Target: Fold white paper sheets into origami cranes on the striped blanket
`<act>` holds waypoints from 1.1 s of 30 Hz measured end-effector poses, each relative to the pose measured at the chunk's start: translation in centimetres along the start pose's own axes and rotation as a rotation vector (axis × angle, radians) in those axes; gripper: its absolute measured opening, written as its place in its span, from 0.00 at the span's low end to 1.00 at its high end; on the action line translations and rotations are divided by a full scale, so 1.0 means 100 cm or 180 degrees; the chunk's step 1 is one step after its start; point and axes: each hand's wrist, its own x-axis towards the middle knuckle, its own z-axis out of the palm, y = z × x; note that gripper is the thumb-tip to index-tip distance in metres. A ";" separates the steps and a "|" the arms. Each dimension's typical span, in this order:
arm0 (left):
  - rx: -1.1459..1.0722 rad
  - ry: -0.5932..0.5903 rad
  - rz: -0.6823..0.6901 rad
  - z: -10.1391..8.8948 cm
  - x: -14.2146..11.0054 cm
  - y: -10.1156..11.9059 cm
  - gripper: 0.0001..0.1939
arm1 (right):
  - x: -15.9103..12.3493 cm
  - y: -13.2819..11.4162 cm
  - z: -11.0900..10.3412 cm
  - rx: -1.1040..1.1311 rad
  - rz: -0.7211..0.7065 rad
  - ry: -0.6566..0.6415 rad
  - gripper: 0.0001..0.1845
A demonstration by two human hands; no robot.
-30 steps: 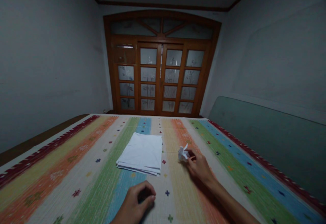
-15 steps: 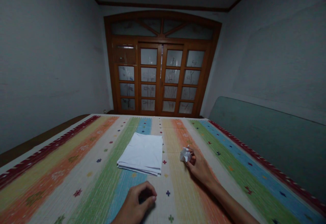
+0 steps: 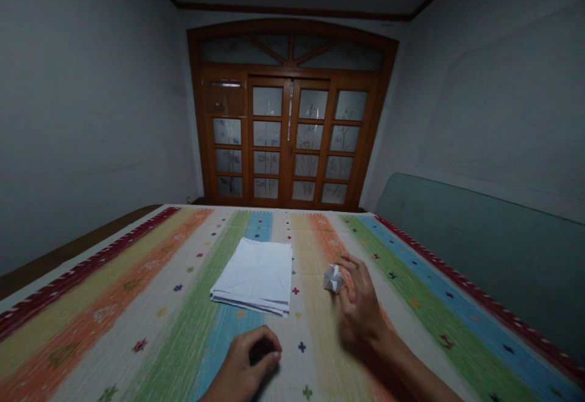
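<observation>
A crumpled ball of white paper [image 3: 333, 279] lies on the striped cloth, right of the middle. My right hand [image 3: 361, 298] is just to the right of it, open, with its fingers raised off the ball and spread. Nothing shows in its grasp. Near the front edge of the view, my left hand [image 3: 251, 359] rests on the cloth, loosely curled with a hollow between thumb and fingers and nothing in it. Beyond that hand lies a flat stack of folded white paper [image 3: 256, 274], its layers showing at the near edge.
A tablecloth [image 3: 183, 323] with coloured stripes and small stitched motifs covers the table. Along the right side stands a grey-green panel [image 3: 479, 237]. Wooden doors with glass panes [image 3: 292, 140] are at the back, between pale walls.
My right hand has let go of the crumpled paper ball and drawn slightly right, its fingers lifting away. The ball, the paper stack and my left hand stay where they were.
</observation>
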 end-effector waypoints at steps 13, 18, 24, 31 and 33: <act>0.0073 -0.0051 0.0092 0.000 0.001 -0.008 0.08 | -0.025 -0.064 0.013 0.0146 -0.0465 -0.2129 0.24; 0.0095 -0.0087 0.0107 0.000 0.000 -0.005 0.09 | -0.033 -0.060 0.019 -0.0175 -0.0345 -0.2704 0.29; 0.0083 -0.0084 0.0113 0.000 0.002 -0.004 0.09 | -0.035 -0.058 0.025 -0.0158 -0.0237 -0.2929 0.33; 0.0186 -0.0098 0.0207 0.000 0.001 -0.010 0.07 | -0.036 -0.057 0.023 -0.0038 -0.0196 -0.2824 0.35; 0.0449 -0.0060 0.0406 -0.002 0.000 -0.009 0.07 | -0.036 -0.055 0.022 0.0012 -0.0285 -0.2722 0.33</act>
